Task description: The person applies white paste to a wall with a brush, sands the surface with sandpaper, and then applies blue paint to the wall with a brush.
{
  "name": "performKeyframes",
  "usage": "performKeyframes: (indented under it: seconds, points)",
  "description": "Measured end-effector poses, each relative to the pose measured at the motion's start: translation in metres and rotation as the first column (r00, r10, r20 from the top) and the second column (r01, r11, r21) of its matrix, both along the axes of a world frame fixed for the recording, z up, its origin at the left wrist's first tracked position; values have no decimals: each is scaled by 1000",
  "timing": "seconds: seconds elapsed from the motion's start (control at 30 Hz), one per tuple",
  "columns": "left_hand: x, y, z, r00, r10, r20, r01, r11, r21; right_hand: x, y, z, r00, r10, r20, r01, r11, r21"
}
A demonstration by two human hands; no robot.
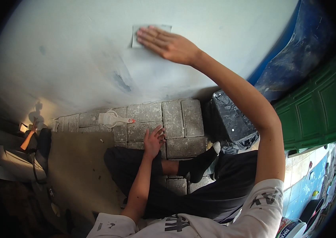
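Note:
My right hand [168, 44] lies flat against the pale wall [88, 43], fingers stretched out and together, pressing a thin grey rectangular sheet of sandpaper [136, 41] to it. The sheet's left end and top edge show; the rest is under the hand. Dark smudges [122, 81] mark the wall below. My left hand [154, 142] is held above my bent leg with its fingers spread, and nothing is in it. Just beyond it on the paving blocks [146, 113] lies a clear plastic item with a red mark [112, 118], whose kind I cannot make out.
On the right stand a box wrapped in black plastic [233, 115] and a green moulded panel [314, 103], with a blue sheet [294, 51] behind. A white bucket [293, 229] is at the lower right. Another person's arm [28, 139] shows at the far left.

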State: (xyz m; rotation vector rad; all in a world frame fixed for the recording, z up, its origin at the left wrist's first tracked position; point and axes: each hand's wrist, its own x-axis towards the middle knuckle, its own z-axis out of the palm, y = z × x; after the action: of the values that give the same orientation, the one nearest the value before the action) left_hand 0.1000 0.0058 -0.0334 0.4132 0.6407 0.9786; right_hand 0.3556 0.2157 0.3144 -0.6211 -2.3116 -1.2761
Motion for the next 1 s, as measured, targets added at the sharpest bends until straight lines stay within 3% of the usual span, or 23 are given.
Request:
performKeyframes:
  seconds: [0.1,0.13,0.17,0.23,0.3,0.37,0.43,0.5,0.53,0.63,0.7,0.77,0.9,0.97,1.0]
  points:
    - [-2,3,0,999,-22,40,23,999,-32,9,4,11,996,32,-84,-32,999,0]
    - [-3,-2,-2,999,-18,42,20,999,-40,5,-1,5,974,60,-218,-81,993,-89]
    - [-3,-3,-2,1000,-8,30,9,999,-32,5,-1,3,975,61,-214,-82,992,-93]
    - [-1,4,0,1000,-10,18,10,1000,-8,9,2,4,998,49,-43,-50,998,-33]
    - [-2,2,-1,1000,-8,-4,8,1000,-27,9,4,7,994,60,-90,-63,998,-30]
    - [-3,-6,-2,1000,7,15,-6,999,-49,-1,-4,-1,990,-73,-121,74,997,0]
    - [3,8,1,1000,7,27,-7,1000,-30,5,-6,7,997,-67,-43,68,998,4]
    - [-1,0,2,999,35,-26,-36,998,-41,5,-3,10,981,58,-187,-79,991,-105]
    - [-5,-8,1,999,46,-29,-47,998,-52,-1,-7,4,974,21,-226,-39,996,-76]
    - [5,4,3,999,53,-10,-53,998,-19,1,-9,-10,998,-16,-55,14,999,-34]
    - [-4,1,-1,999,22,38,-20,998,-51,15,-2,-1,988,26,-151,-43,993,-112]
    - [-8,-4,-3,999,50,21,-49,998,-43,11,-15,-4,976,-72,-203,47,991,-123]
    - [0,-2,4,999,49,-22,-50,998,-47,23,-17,0,997,-38,-63,29,990,-137]
    - [-3,0,4,998,57,-14,-57,998,-41,22,-18,0,985,-91,-150,69,987,-143]
    - [-1,-3,2,998,58,3,-58,998,-31,17,-20,-5,979,-181,-93,172,980,-97]
